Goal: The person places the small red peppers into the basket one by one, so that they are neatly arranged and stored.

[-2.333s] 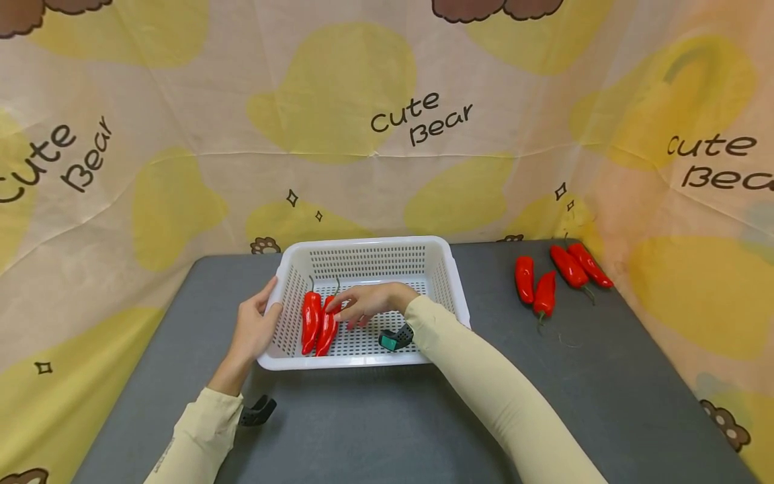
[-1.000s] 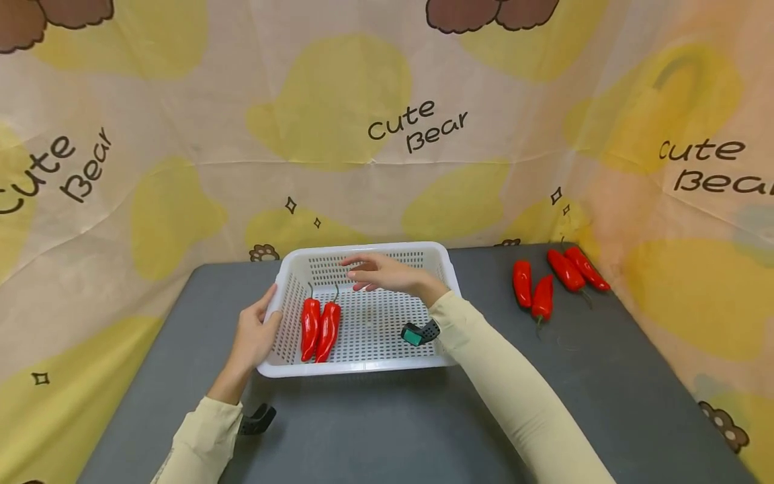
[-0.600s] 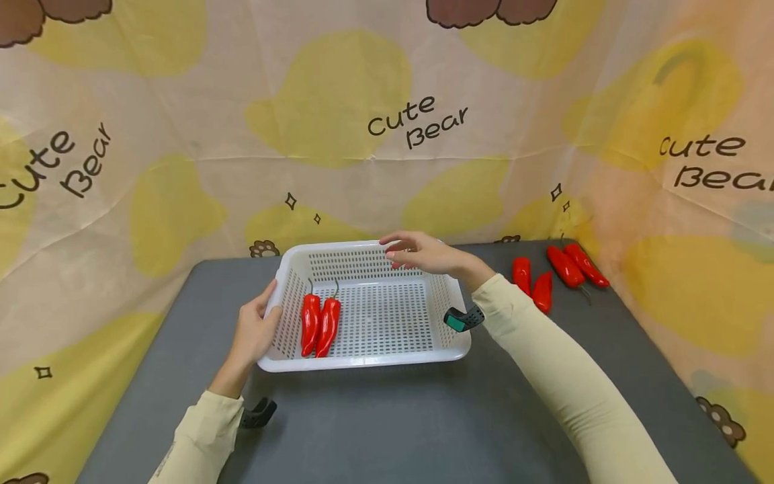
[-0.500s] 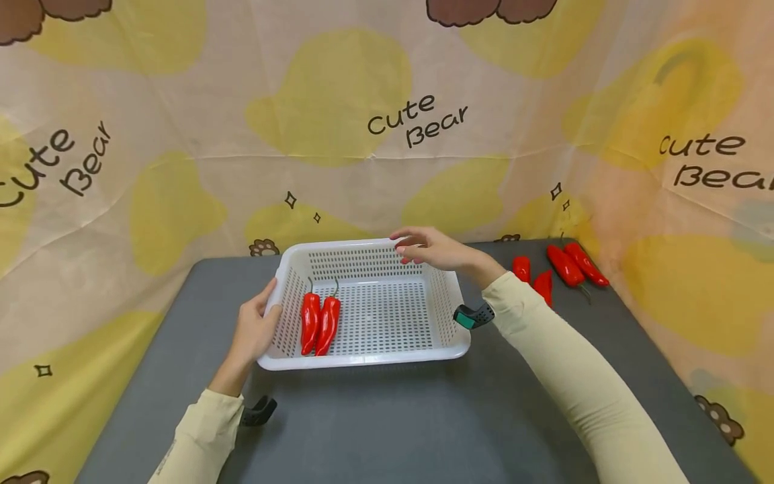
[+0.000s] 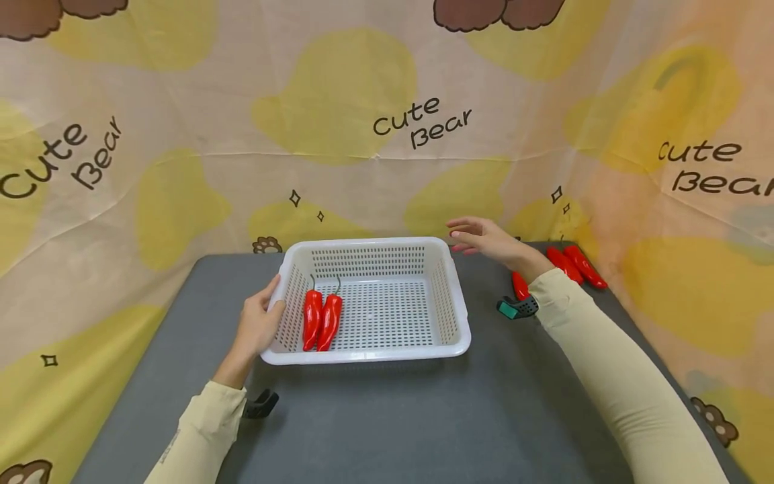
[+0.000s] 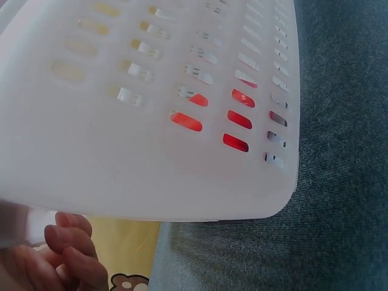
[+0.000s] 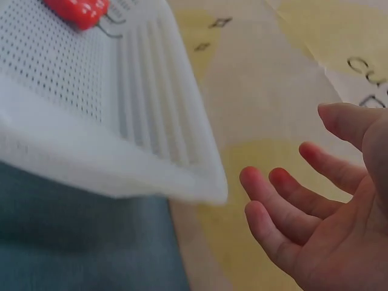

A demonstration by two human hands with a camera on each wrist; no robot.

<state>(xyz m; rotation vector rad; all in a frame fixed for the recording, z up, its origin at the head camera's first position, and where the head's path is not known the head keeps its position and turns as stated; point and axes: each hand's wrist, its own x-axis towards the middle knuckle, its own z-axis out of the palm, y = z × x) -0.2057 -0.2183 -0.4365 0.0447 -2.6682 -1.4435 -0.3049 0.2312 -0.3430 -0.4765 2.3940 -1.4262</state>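
A white perforated plastic basket (image 5: 387, 357) sits on the grey table, with two red chili peppers (image 5: 311, 321) lying side by side in its left part. My left hand (image 5: 254, 329) grips the basket's left rim; its curled fingers (image 6: 73, 254) show under the rim in the left wrist view. Past the basket's back right corner, my right hand (image 5: 490, 242) hovers with loosely bent fingers and nothing in them. The right wrist view shows its spread fingertips (image 7: 254, 179) apart from the basket's corner.
More red chili peppers (image 5: 584, 266) lie at the table's back right, partly hidden behind my right wrist and sleeve. A printed cloth (image 5: 338, 101) hangs behind the table (image 5: 387, 423) and along its right side.
My right hand has risen off the peppers in the basket and swept right, past the basket's right rim. Its sleeve now covers part of the far peppers. The left hand keeps its grip.
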